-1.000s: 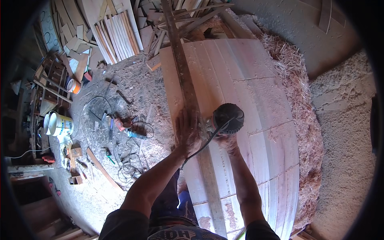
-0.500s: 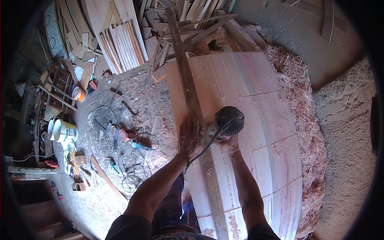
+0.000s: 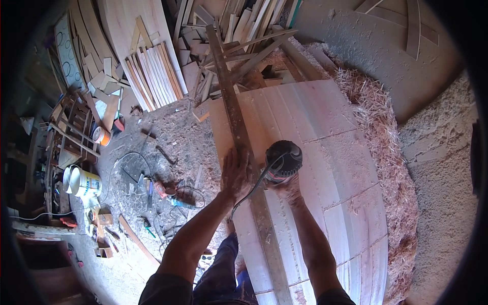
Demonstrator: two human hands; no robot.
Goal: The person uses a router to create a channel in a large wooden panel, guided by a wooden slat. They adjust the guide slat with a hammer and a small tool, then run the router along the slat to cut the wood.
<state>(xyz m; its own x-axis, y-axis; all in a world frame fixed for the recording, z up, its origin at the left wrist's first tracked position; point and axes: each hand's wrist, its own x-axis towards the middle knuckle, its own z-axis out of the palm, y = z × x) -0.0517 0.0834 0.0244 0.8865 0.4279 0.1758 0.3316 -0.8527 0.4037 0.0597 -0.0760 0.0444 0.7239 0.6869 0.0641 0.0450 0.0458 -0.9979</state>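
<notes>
A broad panel of pale wooden boards (image 3: pixel 325 162) lies in front of me, with grooves running across it. Along its left part runs a long, dark, straight wooden strip (image 3: pixel 264 223), past the far edge. My left hand (image 3: pixel 236 175) rests on the strip and panel edge, fingers stretched forward and flat. Just right of the strip, my right hand (image 3: pixel 285 189) is closed around the lower body of a corded router (image 3: pixel 283 158) with a round black top. The router's base and bit are hidden from above. Its black cord loops down past my left wrist.
Wood shavings (image 3: pixel 399 193) pile along the panel's right side. Offcuts and planks (image 3: pixel 157 71) stand at the far left. On the floor lie a red power tool (image 3: pixel 165 189), cords and a curved wood strip (image 3: pixel 137 239). White buckets (image 3: pixel 84 182) stand at left.
My view has tilted, so the scene sits lower in the picture. Against the panel, the router has shifted slightly farther away along the strip. Both hands keep their hold and pose.
</notes>
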